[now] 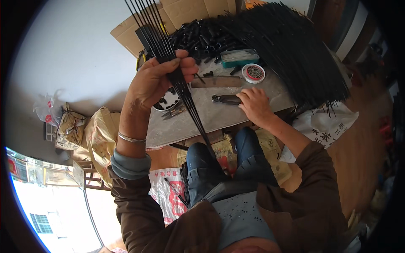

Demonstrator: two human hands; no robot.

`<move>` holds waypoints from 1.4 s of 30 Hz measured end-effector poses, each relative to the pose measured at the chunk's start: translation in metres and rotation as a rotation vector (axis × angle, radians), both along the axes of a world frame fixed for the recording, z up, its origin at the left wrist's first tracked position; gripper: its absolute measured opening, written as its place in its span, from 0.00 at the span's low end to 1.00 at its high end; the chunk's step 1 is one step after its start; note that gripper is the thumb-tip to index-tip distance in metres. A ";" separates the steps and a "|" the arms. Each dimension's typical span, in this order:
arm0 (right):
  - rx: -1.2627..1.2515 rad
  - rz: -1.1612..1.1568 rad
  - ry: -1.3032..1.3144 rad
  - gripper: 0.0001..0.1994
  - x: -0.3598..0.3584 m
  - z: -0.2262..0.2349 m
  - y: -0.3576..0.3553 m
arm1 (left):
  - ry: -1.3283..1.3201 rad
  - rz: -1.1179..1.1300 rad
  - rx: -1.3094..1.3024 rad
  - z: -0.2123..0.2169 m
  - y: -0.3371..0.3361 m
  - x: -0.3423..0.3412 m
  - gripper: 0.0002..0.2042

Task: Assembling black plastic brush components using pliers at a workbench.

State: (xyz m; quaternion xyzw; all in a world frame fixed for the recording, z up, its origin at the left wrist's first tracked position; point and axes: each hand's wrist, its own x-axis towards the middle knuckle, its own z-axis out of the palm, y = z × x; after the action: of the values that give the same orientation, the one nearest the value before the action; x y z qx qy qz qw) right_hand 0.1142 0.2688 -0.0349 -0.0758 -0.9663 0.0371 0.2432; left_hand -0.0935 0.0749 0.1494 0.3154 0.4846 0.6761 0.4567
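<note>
1. The left hand [159, 78] is closed around a narrow bundle of long, thin, black rods [192, 111], raised over the near part of the grey, flat surface [202, 124].
2. Above this hand the rods stand a little apart, like a fan; below it they come together and run down between the person's knees.
3. The right hand [256, 106] has its bent fingers at the handle end of the dark metal pincers [227, 99], which lie on the surface (I cannot tell if the grip is firm).
4. Beyond the pincers are a round white tub [245, 77] with small metallic pieces and a rectangular green box [237, 64] with thin, pale, needle-like pieces.
5. A large pile of thin black rods [282, 50] covers the far right side, beside a heap of short black tubular parts [196, 36].
</note>
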 end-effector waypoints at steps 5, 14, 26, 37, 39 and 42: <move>0.029 -0.181 -0.075 0.21 0.035 -0.001 0.028 | -0.012 -0.174 0.009 -0.007 0.001 0.005 0.13; -0.631 0.452 0.402 0.31 -0.046 0.128 -0.029 | -0.047 -0.318 0.011 -0.005 -0.001 0.038 0.13; -0.338 0.628 0.347 0.15 -0.123 0.107 -0.012 | 0.116 -0.249 0.205 -0.032 -0.035 0.058 0.13; -0.746 0.819 0.421 0.14 -0.100 0.111 -0.071 | -0.050 -0.391 0.264 -0.019 -0.057 0.063 0.16; -0.599 0.845 0.474 0.14 -0.098 0.130 -0.076 | -0.067 -0.377 0.275 -0.027 -0.060 0.063 0.15; -0.582 0.955 0.259 0.08 -0.101 0.125 -0.067 | -0.093 -0.367 0.298 -0.028 -0.065 0.066 0.12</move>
State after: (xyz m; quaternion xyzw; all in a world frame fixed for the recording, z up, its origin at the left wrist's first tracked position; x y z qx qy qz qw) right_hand 0.0136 0.2020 0.0905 0.3102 -0.8057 0.4165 0.2849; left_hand -0.0278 0.0098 0.1216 0.4306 0.2924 0.6597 0.5420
